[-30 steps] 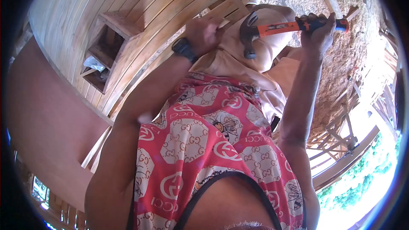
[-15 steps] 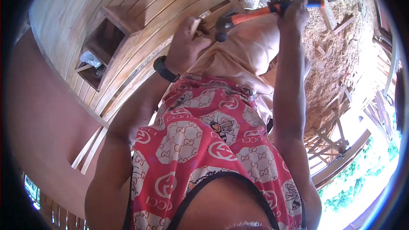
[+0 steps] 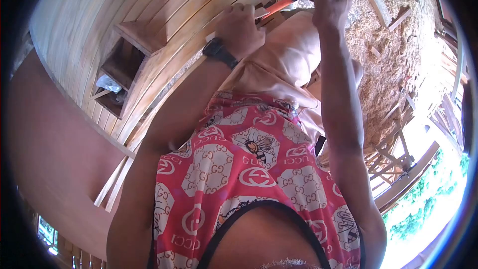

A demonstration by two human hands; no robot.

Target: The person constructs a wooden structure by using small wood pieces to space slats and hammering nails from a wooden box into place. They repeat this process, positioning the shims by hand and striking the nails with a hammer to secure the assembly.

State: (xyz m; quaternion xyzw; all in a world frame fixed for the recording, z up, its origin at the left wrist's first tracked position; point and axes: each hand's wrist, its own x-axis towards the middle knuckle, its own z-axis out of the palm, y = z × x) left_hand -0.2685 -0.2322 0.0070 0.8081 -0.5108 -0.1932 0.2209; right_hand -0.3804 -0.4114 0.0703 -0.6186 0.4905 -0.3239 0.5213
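Right hand (image 3: pixel 331 4): grip wrapped round handle of claw hammer (image 3: pixel 280 7), its head hidden near left hand (image 3: pixel 241 31); left grip closed on small wood piece (image 3: pixel 260 13), beside slatted wooden panel (image 3: pixel 186 2)

A wood offcut (image 3: pixel 400 18) lies on shavings (image 3: pixel 386 77), green foliage (image 3: pixel 417 207) beyond.

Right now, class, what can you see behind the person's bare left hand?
Pale wooden slats show behind the left hand. The orange-handled hammer points toward it, but its head is hidden, as is whatever the palm covers.
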